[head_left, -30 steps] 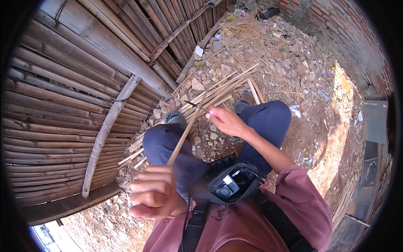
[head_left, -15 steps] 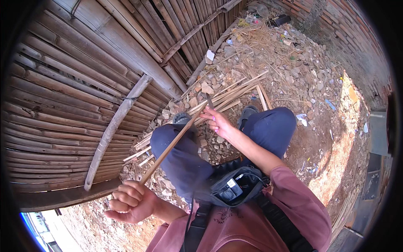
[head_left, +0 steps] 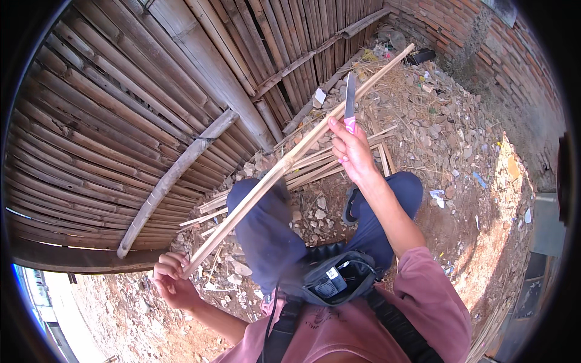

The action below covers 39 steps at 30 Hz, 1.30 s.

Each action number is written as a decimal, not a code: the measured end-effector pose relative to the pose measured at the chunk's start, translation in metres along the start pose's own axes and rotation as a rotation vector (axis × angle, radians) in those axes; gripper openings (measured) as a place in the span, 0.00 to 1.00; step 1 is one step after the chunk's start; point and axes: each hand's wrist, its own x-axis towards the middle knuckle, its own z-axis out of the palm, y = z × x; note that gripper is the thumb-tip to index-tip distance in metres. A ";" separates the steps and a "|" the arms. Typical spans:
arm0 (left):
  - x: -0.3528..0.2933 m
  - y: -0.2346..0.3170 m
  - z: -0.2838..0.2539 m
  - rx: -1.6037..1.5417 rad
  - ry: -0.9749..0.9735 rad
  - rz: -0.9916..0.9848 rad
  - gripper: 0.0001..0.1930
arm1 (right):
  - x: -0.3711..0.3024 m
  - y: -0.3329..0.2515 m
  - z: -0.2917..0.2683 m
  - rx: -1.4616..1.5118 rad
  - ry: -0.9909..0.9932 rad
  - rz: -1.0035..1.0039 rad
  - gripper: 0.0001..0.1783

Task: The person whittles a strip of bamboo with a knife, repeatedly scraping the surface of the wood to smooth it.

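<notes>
A long pale bamboo strip (head_left: 257, 190) slants across my lap, from lower left to far upper right. At its near end, my left hand (head_left: 172, 281) has its fingers closed round it. Farther up, my right hand (head_left: 354, 148) grips a knife (head_left: 350, 100) by its pink handle, the blade pointing away from me. The thumb side of that hand touches the strip, and the blade crosses close beside it. Whether the blade's edge meets the bamboo I cannot tell.
More split bamboo strips (head_left: 315, 166) lie on the rubble beyond my knees. A bamboo slat wall (head_left: 109, 151) rises at the left, a brick wall (head_left: 484, 36) at the far right. An open black pouch (head_left: 330, 284) hangs at my waist.
The strip has swung up and outward, its far end now well beyond my knees and its pale side showing. My right hand has moved forward with the knife, and the left has risen slightly.
</notes>
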 end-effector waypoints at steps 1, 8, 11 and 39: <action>-0.001 -0.002 -0.006 0.289 0.037 0.016 0.26 | 0.000 -0.005 0.001 -0.027 -0.002 -0.012 0.12; 0.009 0.012 0.098 0.857 -0.290 -0.044 0.19 | -0.016 -0.003 0.011 -0.133 0.048 -0.061 0.12; 0.001 0.008 0.142 0.984 -0.482 -0.059 0.19 | -0.029 -0.002 0.018 -0.170 0.049 -0.100 0.13; -0.023 -0.017 0.159 0.203 -0.558 -0.626 0.17 | -0.094 0.007 0.010 -1.328 -0.316 -0.562 0.29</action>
